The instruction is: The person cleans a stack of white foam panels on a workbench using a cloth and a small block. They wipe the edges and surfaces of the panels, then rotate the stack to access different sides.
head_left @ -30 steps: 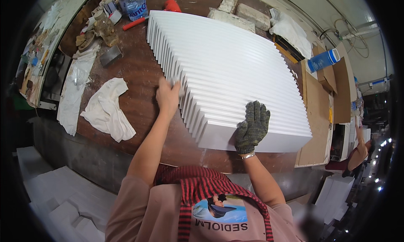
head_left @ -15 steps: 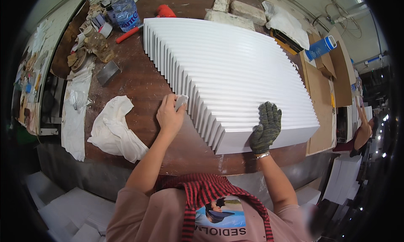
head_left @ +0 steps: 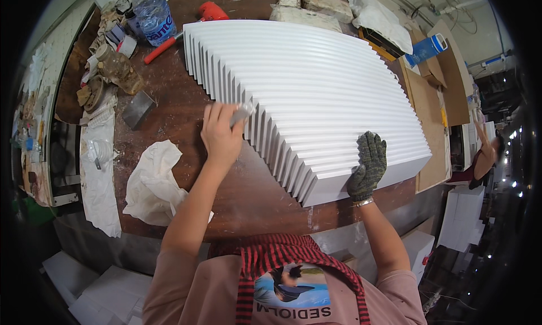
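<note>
A fanned stack of white boards (head_left: 299, 93) lies across the brown table, its ends stepped along the left side. My bare left hand (head_left: 222, 132) is closed on a small grey piece, perhaps folded sandpaper (head_left: 240, 115), and presses it to the stepped left ends of the boards. What the piece is exactly is partly hidden by my fingers. In a dark patterned knit glove, my right hand (head_left: 370, 166) lies flat with fingers stretched out over the stack's near right part, the heel of the palm at the front face.
Left of the stack are a crumpled white cloth (head_left: 153, 184), a dark grey block (head_left: 138, 111), a brownish jar (head_left: 116, 70), a water bottle (head_left: 153, 17) and a red-handled tool (head_left: 160, 50). Pale blocks (head_left: 327, 6) stand behind; a blue container (head_left: 427, 49) and cardboard (head_left: 453, 71) are at right.
My left hand has moved a little farther along the stack's left ends with the small grey piece. My gloved right hand stays on the boards. The whole view has shifted slightly.
</note>
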Available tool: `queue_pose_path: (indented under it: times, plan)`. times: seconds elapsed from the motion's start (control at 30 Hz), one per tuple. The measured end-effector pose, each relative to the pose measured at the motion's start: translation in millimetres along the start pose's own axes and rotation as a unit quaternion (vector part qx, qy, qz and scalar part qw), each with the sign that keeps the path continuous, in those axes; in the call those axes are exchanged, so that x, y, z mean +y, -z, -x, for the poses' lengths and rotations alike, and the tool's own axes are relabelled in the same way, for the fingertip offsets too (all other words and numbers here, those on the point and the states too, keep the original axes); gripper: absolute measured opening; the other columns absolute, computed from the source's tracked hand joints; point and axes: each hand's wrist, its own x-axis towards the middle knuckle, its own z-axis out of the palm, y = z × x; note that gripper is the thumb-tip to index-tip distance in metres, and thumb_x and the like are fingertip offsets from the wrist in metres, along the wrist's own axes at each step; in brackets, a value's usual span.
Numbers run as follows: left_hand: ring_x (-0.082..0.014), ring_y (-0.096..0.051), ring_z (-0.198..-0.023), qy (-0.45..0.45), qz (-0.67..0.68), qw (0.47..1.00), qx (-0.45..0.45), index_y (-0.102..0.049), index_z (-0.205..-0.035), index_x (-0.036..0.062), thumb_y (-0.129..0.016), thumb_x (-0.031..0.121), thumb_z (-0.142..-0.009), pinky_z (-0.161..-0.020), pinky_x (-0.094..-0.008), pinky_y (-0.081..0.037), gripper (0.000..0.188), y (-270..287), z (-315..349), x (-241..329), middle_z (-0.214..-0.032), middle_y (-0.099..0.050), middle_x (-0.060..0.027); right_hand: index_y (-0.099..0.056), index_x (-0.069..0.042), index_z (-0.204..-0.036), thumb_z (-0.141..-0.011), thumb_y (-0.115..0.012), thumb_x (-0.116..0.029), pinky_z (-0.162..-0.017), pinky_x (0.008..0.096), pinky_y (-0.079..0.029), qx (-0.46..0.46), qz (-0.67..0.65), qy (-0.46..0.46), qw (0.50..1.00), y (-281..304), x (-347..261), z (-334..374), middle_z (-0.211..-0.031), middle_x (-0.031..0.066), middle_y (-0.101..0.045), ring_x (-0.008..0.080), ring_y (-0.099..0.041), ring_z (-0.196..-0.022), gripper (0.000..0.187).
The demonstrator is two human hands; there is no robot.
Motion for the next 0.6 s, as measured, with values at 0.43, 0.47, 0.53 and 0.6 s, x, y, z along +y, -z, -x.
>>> queue_pose_path:
  times: [0.43,0.47,0.53,0.6]
  plan:
    - [-0.0155,-0.059,-0.063,0.218,0.288,0.931,0.058,-0.060,-0.094,-0.0008,-0.080,0.014,-0.083,-0.061,-0.0310,-0.049,0.027,-10.2,-18.7,-24.3,-0.076,-0.065,-0.0090,-0.062,0.001,-0.134,-0.104,-0.025,-0.046,-0.121,0.0561,-0.025,-0.005,-0.001,0.022,1.000,2.4,-0.4,-2.6,-0.143,0.0200,-0.058,0.0401,-0.048,-0.138,0.067]
    - [-0.0156,-0.059,-0.063,0.246,0.264,0.931,0.047,-0.059,-0.093,-0.0010,-0.080,0.015,-0.084,-0.061,-0.0316,-0.049,0.028,-18.4,-25.6,-23.0,-0.076,-0.065,-0.0093,-0.062,0.001,-0.134,-0.104,-0.025,-0.046,-0.121,0.0561,-0.025,-0.004,0.001,0.021,1.000,2.2,-0.5,-2.5,-0.143,0.0200,-0.058,0.0400,-0.048,-0.139,0.067]
    - [-0.0158,-0.060,-0.064,0.218,0.262,0.938,0.066,-0.056,-0.090,-0.0014,-0.079,0.015,-0.084,-0.062,-0.0327,-0.050,0.029,-29.8,-27.5,-16.2,-0.075,-0.065,-0.0097,-0.062,0.001,-0.134,-0.104,-0.024,-0.046,-0.121,0.0560,-0.025,-0.005,0.008,0.016,1.000,1.7,-0.6,-2.0,-0.144,0.0198,-0.057,0.0398,-0.047,-0.139,0.068]
    - [-0.0209,-0.061,-0.064,0.260,0.143,0.954,0.049,-0.051,-0.087,0.0008,-0.079,0.017,-0.084,-0.062,-0.0356,-0.049,0.032,-29.4,-9.3,-3.0,-0.074,-0.065,-0.0120,-0.062,0.000,-0.134,-0.104,-0.023,-0.047,-0.121,0.0559,-0.024,-0.008,0.017,0.006,1.000,1.6,-0.4,-1.3,-0.144,0.0197,-0.057,0.0394,-0.047,-0.140,0.068]
